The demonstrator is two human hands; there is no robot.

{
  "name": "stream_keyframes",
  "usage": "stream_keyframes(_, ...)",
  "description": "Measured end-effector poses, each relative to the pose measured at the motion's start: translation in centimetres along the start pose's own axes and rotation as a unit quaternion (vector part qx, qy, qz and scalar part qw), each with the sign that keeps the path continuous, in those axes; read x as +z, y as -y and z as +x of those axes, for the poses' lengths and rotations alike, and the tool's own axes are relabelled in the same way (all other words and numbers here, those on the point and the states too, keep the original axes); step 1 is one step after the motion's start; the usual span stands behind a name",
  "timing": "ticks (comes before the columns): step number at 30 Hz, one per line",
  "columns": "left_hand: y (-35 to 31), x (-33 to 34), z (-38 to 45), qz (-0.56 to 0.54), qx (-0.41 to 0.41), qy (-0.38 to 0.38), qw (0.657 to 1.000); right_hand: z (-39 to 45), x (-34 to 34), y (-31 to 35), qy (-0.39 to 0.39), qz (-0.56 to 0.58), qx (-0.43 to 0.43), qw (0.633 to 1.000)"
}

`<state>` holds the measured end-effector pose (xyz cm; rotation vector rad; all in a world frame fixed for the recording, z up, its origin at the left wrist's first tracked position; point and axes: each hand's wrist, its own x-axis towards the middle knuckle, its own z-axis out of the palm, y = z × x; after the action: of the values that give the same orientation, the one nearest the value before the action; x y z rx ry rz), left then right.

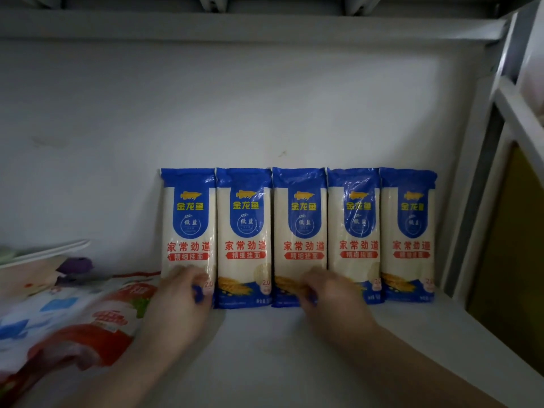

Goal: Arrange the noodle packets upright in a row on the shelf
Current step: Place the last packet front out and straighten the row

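Several blue-and-white noodle packets point(300, 237) stand upright side by side against the white back wall of the shelf point(279, 348). The row runs from the leftmost packet point(188, 225) to the rightmost packet point(407, 234) near the shelf's right post. My left hand point(179, 301) rests against the bottom of the leftmost packet, fingers curled on its lower edge. My right hand point(329, 295) touches the bottom of the third packet, covering its lower right corner and part of the fourth. Both hands are blurred.
A large red-and-white bag point(76, 319) lies flat at the left of the shelf, with white plates point(44, 251) and a purple object point(78, 265) behind it. A metal upright point(477, 178) closes the right side. The upper shelf's edge point(250, 25) hangs overhead.
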<state>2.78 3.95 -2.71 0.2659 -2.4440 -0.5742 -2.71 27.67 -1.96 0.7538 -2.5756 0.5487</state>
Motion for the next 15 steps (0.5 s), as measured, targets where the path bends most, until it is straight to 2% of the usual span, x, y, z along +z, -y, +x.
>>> stream_keyframes(2,0.7,-1.7,1.4,-0.122,-0.098,-0.063,0.986,-0.9,-3.5,-2.2,-0.115,0.144,0.144,0.972)
stream_keyframes(4,1.4,-3.2,3.1,-0.145,-0.161,-0.063,0.974,-1.5,-6.4,-5.6,-0.207,0.271,0.274,0.899)
stream_keyframes(5,1.9,-3.7,3.8,-0.133,-0.177,-0.048,0.974,-1.8,-7.4,-7.7,-0.229,0.282,0.32,0.875)
stream_keyframes(7,2.7,-4.1,4.6,-0.117,-0.195,0.016,0.974,-2.4,-8.0,-11.2,-0.197,0.24,0.424,0.851)
stream_keyframes(9,3.1,-3.5,4.8,-0.109,-0.189,0.096,0.971,-3.0,-7.2,-13.4,-0.123,0.211,0.466,0.85)
stream_keyframes(11,3.4,-2.9,4.9,-0.109,-0.191,0.117,0.968,-3.1,-6.3,-14.2,-0.079,0.198,0.468,0.857)
stream_keyframes(15,3.7,-2.2,5.3,-0.113,-0.197,0.108,0.968,-2.1,-5.9,-14.4,-0.064,0.19,0.443,0.874)
